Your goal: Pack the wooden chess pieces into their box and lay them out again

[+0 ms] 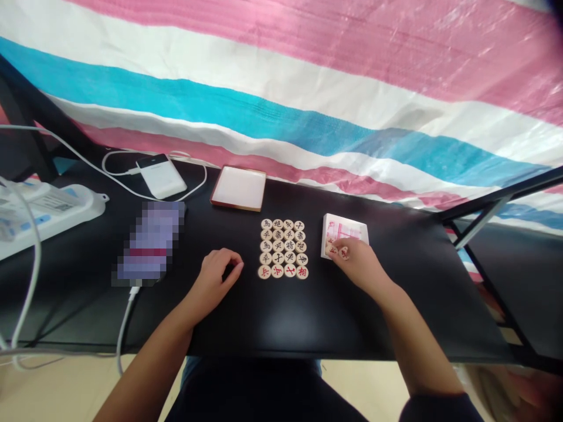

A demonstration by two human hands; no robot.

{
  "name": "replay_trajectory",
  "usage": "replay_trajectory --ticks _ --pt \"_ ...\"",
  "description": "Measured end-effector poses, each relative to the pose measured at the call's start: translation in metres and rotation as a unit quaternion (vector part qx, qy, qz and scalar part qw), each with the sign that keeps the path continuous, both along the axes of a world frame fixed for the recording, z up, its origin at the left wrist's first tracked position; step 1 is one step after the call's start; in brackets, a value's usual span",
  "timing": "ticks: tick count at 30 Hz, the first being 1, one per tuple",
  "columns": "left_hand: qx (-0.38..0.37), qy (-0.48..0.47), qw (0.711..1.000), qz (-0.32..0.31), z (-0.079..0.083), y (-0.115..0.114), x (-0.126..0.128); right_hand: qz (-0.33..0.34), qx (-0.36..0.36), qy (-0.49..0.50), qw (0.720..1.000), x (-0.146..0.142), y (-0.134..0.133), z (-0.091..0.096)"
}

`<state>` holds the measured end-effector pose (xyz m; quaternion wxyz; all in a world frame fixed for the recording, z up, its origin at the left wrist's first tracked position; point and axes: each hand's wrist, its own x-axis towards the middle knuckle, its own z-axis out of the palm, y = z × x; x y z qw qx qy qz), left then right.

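Several round wooden chess pieces (283,247) with black and red characters lie in a neat grid on the black table (272,316). My left hand (216,276) rests on the table just left of the grid, fingers curled with nothing visible in them. My right hand (357,262) reaches into a small white box (344,232) to the right of the grid and pinches a red-marked piece (343,252) at the box's near edge.
A white box lid (239,187) with a brown rim lies behind the grid. A power bank (160,175) with a white cable, a blurred phone (149,241) and a power strip (39,212) occupy the left. A striped tarp hangs behind.
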<state>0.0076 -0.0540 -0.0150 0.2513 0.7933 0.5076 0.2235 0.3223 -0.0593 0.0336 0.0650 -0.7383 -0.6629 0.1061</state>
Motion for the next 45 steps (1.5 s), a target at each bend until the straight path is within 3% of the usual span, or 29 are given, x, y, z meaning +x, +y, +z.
replay_trajectory --ticks 4,8,12,16,26,45 --pt "-0.002 0.003 1.0 -0.001 0.0 -0.001 0.0 -0.006 0.062 -0.003 0.998 -0.006 -0.008 0.007" --pt "0.001 0.007 1.0 -0.007 0.0 0.0 0.001 0.059 0.118 0.095 0.987 -0.047 -0.034 0.011" --pt "0.003 0.007 1.0 -0.009 0.0 -0.001 0.001 0.164 0.085 0.164 0.969 -0.101 -0.061 -0.006" --pt "0.006 0.004 1.0 -0.013 0.002 -0.001 0.001 0.162 0.122 0.133 0.97 -0.126 -0.07 -0.028" --pt "0.005 0.01 1.0 -0.013 -0.003 -0.001 0.0 0.194 0.179 0.088 0.961 -0.122 -0.069 -0.04" --pt "0.006 0.02 1.0 -0.014 0.002 0.0 0.003 0.235 0.156 0.127 0.951 -0.118 -0.065 -0.038"
